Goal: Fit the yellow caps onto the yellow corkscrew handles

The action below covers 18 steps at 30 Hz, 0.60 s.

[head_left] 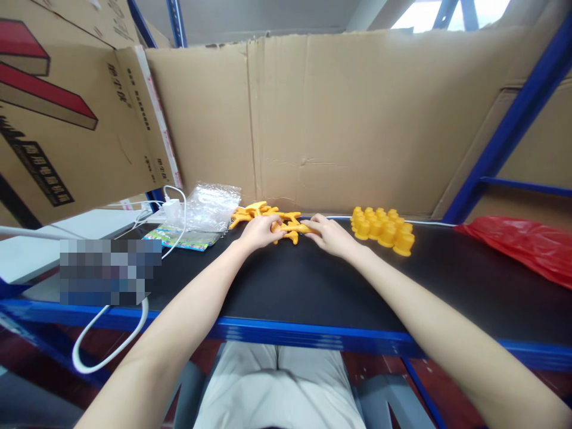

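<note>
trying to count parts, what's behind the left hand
Behind the left hand are several yellow branched pieces, with the cardboard panel beyond. The hand covers part of that spot, so anything directly hidden there can't be seen.

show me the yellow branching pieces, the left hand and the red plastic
yellow branching pieces point(257, 208): head view, on a piece topping the pile
left hand point(259, 232): head view, on the back of the hand
red plastic point(521, 247): head view, on its crumpled middle
</note>
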{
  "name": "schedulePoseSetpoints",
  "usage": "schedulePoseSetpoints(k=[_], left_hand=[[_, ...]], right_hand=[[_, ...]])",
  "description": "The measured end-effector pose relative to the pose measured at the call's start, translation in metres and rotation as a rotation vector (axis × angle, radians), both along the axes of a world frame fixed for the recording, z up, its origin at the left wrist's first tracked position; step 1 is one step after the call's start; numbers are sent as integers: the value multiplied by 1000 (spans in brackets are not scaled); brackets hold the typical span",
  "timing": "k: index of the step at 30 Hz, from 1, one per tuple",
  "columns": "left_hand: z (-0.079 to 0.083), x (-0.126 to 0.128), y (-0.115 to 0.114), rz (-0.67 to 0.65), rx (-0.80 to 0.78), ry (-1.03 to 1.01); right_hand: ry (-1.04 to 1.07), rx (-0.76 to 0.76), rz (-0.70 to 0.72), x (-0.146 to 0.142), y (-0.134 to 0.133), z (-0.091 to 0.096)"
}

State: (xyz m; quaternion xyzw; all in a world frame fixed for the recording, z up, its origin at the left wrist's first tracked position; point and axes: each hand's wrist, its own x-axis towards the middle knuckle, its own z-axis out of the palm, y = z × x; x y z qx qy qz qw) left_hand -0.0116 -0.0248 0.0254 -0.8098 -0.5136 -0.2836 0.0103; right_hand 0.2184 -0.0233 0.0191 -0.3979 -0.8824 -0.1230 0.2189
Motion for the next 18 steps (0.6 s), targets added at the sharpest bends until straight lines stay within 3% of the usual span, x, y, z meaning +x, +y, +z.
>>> schedulePoseSetpoints(k=[11, 18], left_hand=[[0, -1, 2, -3, 26, -8], [0, -2, 2, 13, 8, 17]], right_hand=[[132, -37, 133, 2, 2, 0], [398, -328, 247, 17, 12, 4]])
